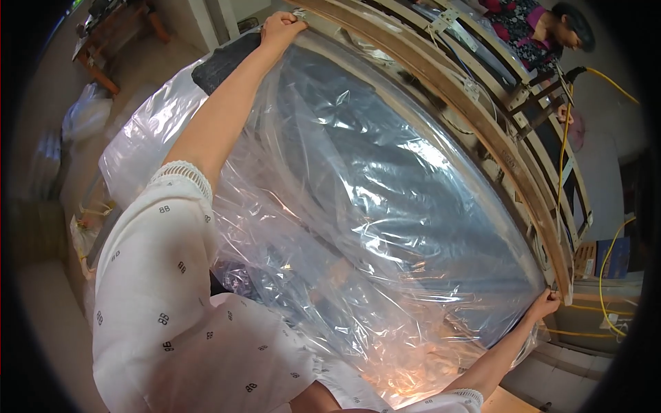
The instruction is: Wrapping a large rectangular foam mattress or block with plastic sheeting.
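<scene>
A large clear plastic sheet [392, 206], wrinkled and shiny, spreads across the middle over a dark grey padded surface. Both my arms are stretched wide along its far edge. At the far left corner my left hand [281, 32] is closed, its fingers pinching the sheet's edge by the end of a curved wooden beam [506, 162]. Near the beam's other end, on the right, my right hand [545, 303] is also closed on the sheet's edge. A dark grey fabric piece [224, 67] shows under the film beside my left forearm. Loose film hangs down toward my body.
Beyond the beam stands a slatted wooden frame [523, 96] with metal brackets. A person in a patterned top [513, 27] is behind it. Yellow cables [564, 138] hang at the right, near a blue box [611, 256]. A wooden table [113, 38] stands at the back left.
</scene>
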Demonstrator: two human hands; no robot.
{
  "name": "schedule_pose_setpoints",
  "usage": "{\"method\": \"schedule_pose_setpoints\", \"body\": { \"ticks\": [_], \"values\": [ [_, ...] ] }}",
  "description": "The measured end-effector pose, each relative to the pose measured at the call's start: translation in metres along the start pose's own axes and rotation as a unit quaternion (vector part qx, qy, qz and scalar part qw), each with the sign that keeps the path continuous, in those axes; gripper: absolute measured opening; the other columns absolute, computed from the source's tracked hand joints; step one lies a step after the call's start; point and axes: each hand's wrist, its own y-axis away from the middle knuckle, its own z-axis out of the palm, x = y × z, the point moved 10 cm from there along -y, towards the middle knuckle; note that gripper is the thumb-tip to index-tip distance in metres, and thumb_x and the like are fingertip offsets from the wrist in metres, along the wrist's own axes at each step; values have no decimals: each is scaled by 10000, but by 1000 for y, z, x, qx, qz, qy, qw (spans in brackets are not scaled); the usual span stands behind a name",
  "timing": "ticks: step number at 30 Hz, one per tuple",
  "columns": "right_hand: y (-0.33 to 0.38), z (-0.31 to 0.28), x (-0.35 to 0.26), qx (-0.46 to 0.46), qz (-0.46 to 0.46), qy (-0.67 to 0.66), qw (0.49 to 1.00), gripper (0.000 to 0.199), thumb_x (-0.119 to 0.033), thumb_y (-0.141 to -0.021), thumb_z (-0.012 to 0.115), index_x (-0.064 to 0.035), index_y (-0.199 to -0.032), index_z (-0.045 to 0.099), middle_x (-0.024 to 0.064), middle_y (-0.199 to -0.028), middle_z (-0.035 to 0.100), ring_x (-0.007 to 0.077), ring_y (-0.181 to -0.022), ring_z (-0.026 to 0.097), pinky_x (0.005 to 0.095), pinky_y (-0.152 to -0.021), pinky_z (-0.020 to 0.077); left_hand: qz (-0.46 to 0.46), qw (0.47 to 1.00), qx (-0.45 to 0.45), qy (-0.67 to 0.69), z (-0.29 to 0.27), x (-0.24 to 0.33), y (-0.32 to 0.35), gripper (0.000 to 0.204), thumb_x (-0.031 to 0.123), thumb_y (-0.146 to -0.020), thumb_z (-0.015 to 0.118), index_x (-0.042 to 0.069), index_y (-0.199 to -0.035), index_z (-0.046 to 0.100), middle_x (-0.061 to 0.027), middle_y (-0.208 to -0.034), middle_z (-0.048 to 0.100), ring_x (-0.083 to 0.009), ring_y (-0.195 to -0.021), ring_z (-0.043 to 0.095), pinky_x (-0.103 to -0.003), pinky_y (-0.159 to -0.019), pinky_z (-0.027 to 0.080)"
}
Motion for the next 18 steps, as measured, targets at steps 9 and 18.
{"method": "schedule_pose_setpoints", "body": {
  "ticks": [9,18],
  "values": [
    [4,-15,19,31,166,-103,980,385,-205,-866,442,138,-965,585,193,-900,605,279,-778,541,383,-719,422,-161,925,75,337,-15,-50,-9,248,99,-900,364,-108,-952,490,-200,-835,576,-261,-765,628,-334,-663,572],
    [9,-12,13,24,187,-196,962,529,-315,-896,341,154,-986,567,220,-965,598,294,-823,567,398,-732,439,-66,994,91,-4,-31,-37,-14,446,380,-883,335,27,-859,606,-174,-825,617,-389,-907,540,-444,-880,349]
  ]
}}
